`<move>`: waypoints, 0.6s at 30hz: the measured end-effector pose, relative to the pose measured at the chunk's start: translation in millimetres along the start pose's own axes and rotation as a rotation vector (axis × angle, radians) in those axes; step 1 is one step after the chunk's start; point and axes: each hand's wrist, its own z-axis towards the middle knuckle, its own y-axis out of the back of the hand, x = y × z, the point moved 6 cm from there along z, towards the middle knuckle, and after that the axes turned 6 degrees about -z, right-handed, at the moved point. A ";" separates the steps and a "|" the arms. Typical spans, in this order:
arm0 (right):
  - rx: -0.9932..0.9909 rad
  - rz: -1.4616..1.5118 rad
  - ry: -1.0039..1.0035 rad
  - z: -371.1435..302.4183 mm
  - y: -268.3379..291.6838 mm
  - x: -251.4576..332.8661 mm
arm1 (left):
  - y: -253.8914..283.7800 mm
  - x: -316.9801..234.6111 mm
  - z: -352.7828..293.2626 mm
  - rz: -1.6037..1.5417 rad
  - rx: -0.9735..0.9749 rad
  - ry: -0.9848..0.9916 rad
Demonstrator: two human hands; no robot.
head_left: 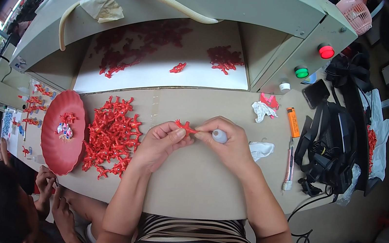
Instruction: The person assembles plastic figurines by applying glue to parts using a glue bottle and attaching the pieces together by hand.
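Your left hand (165, 140) pinched 1 red figure (186, 127) between thumb and fingers, apparently to steady it. Your right hand (231, 143) met its other end with thumb and forefinger, exact contact hard to tell; its curled fingers held a whitish bottle (219, 136), seemingly to save setting it down. The red pile (112, 138) lay left of your forearm, probably for easy reach. Beyond, 1 red piece (178, 67) lay between 2 groups (225, 59) on the white board (151, 79).

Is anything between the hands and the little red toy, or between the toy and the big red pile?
Nothing I can see gets between: the left hand pinches the red toy, and the right hand, holding a white bottle, touches its other end. Toward the red pile, the left hand is in the way.
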 end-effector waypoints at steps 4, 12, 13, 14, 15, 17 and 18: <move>0.003 0.000 -0.003 -0.2 -0.5 -1.1 | -0.3 0.1 -0.3 -0.005 0.002 0.002; -0.002 -0.006 0.007 0.0 -0.7 -1.8 | -0.8 -0.5 -0.1 -0.004 0.002 0.003; -0.003 -0.006 0.007 0.0 -0.6 -1.3 | -2.3 -0.9 -0.2 -0.004 0.003 0.004; 0.005 -0.005 -0.010 -0.1 -0.8 -1.4 | -3.3 -1.4 -0.5 0.017 -0.026 0.008; 0.013 -0.003 -0.026 -0.2 -1.3 -1.6 | -3.0 -1.9 -1.0 0.039 -0.055 0.011; 0.014 -0.006 -0.023 0.0 -1.4 -1.7 | -1.8 -1.6 -1.0 0.038 -0.059 0.012; 0.016 -0.008 -0.020 -0.2 -1.4 -1.5 | -1.5 -1.4 -1.3 0.036 -0.062 0.014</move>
